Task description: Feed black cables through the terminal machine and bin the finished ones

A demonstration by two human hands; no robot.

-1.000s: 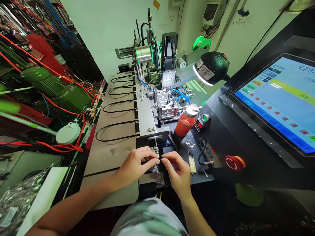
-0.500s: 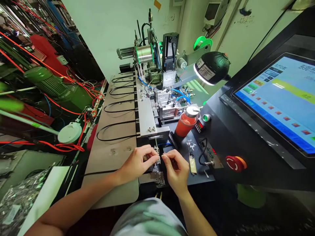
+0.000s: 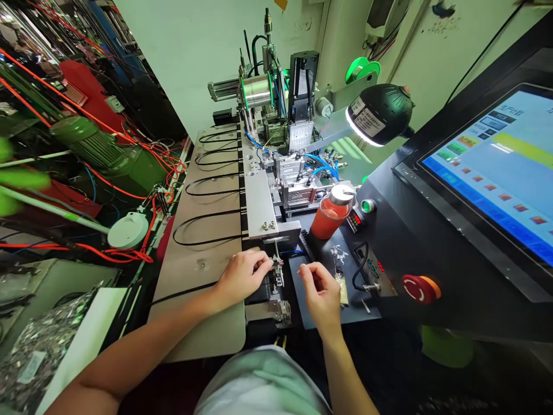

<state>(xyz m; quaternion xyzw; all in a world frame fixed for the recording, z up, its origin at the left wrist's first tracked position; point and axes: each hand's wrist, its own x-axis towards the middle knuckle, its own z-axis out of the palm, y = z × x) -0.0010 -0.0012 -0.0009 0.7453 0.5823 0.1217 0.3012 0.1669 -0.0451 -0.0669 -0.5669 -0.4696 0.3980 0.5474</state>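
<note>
My left hand point(image 3: 244, 275) is closed, with thumb and fingertips pinched together against a small metal fixture point(image 3: 277, 272) at the front end of the machine's track. Whatever those fingertips grip is too small to make out. A black cable point(image 3: 185, 293) runs across the tan plate point(image 3: 203, 323) and passes under my left forearm. My right hand point(image 3: 323, 294) is held in the air to the right of the fixture, apart from it. Its thumb and forefinger are curled together, and anything between them is too small to tell. Below the fixture sits a metal bracket point(image 3: 280, 311).
Several looped black cables point(image 3: 207, 230) lie on the plate. Right of the track stand a red bottle point(image 3: 327, 220) with a silvery lid, a lit lamp point(image 3: 380, 114), a red emergency button point(image 3: 419, 288) and a touchscreen point(image 3: 510, 155). A yellowish packet point(image 3: 343, 291) lies beyond my right hand.
My right hand has moved right, away from the fixture and from my left hand. The left hand stays at the fixture, its fingertips slightly higher. The view has shifted a little.
</note>
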